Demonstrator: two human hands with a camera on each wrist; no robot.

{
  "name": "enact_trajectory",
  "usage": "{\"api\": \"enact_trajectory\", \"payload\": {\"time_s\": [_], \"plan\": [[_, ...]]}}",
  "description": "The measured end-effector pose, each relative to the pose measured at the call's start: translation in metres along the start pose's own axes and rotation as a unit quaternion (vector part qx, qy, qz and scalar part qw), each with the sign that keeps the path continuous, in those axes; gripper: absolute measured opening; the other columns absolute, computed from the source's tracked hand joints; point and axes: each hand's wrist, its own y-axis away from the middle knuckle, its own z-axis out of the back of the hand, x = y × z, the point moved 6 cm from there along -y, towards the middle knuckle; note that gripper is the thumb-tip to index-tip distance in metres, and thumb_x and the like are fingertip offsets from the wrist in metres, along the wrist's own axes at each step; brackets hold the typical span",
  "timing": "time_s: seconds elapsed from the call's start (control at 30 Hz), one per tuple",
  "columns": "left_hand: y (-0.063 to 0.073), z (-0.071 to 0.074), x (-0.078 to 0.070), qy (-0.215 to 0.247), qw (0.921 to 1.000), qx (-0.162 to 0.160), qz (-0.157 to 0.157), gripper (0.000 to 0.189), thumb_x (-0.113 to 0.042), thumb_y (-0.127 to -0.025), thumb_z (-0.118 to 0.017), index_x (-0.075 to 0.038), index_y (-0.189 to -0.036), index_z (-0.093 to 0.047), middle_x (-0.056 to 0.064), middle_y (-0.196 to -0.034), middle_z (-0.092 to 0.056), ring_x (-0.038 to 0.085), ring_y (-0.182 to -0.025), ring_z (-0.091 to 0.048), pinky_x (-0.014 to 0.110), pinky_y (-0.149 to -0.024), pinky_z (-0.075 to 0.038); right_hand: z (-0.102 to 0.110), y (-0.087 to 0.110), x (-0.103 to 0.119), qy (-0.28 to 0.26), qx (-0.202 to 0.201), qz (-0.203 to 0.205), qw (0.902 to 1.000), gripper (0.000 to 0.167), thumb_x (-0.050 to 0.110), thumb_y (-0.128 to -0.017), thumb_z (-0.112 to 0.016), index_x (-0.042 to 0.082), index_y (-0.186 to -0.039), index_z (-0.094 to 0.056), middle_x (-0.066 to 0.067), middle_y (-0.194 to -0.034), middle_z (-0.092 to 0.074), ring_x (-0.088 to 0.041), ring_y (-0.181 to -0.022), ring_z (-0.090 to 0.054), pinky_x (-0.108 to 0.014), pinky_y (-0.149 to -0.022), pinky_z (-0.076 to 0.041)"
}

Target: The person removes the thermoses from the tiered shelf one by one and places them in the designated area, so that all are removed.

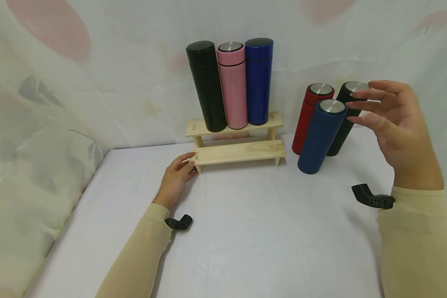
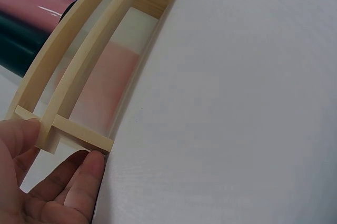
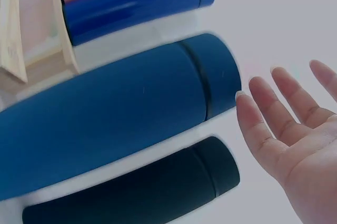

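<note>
A two-step wooden stand (image 1: 238, 152) rests on the table, and my left hand (image 1: 176, 176) grips the left end of its lower step. In the left wrist view, the thumb (image 2: 20, 135) and fingers lie on either side of that end. On the upper step stand a dark green flask (image 1: 207, 89), a pink flask (image 1: 232, 89) and a glossy blue flask (image 1: 258, 85). My right hand (image 1: 398, 116), fingers spread, is beside the tops of a matte blue flask (image 1: 320, 140) and a black flask (image 1: 340, 134); it holds nothing. Behind the blue one is a red flask (image 1: 307, 120).
White cloth covers the table (image 1: 253, 227). A patterned curtain (image 1: 141, 82) hangs behind the stand, and pale fabric (image 1: 30, 186) borders the table's left edge. Each wrist carries a small black camera mount (image 1: 372, 198).
</note>
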Motion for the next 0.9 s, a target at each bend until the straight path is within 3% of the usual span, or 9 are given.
{"api": "enact_trajectory", "payload": {"time_s": [0.27,0.53,0.63,0.9], "plan": [[0.0,0.0,0.0,0.0,1.0,0.001,-0.007,0.044,-0.017,-0.115,-0.061,-0.005,-0.157,-0.056,0.021,-0.152,-0.052,0.035,-0.136,-0.058,0.041,-0.111,-0.055,-0.032,-0.001,-0.007,-0.001,0.064,0.003,0.998,0.056,-0.018,-0.096,-0.061,-0.011,-0.15,-0.047,-0.032,-0.142,-0.057,-0.044,-0.13,-0.058,-0.041,-0.103,-0.058],[-0.001,0.001,0.001,0.004,1.0,-0.002,-0.003,0.043,-0.017,-0.114,-0.062,-0.006,-0.156,-0.057,0.021,-0.15,-0.053,0.033,-0.134,-0.059,0.04,-0.11,-0.055,-0.065,0.003,-0.03,0.049,0.12,-0.024,0.9913,0.055,-0.012,-0.1,-0.053,-0.001,-0.154,-0.048,-0.026,-0.148,-0.054,-0.04,-0.138,-0.052,-0.041,-0.106,-0.054],[-0.001,0.001,0.0,0.005,1.0,-0.002,-0.004,0.043,-0.017,-0.114,-0.062,-0.006,-0.156,-0.057,0.021,-0.151,-0.053,0.034,-0.135,-0.059,0.041,-0.11,-0.055,-0.074,0.004,-0.04,0.064,0.116,-0.03,0.9907,0.054,-0.011,-0.1,-0.052,0.0,-0.153,-0.049,-0.026,-0.147,-0.054,-0.04,-0.139,-0.049,-0.039,-0.107,-0.053],[0.001,-0.001,-0.002,0.009,0.9999,-0.007,-0.003,0.043,-0.014,-0.114,-0.061,-0.004,-0.156,-0.057,0.023,-0.15,-0.053,0.034,-0.134,-0.059,0.042,-0.11,-0.055,-0.087,0.003,-0.075,0.105,0.051,-0.074,0.9904,0.052,0.006,-0.102,-0.062,0.01,-0.153,-0.052,-0.025,-0.149,-0.053,-0.04,-0.138,-0.05,-0.036,-0.108,-0.054]]}}
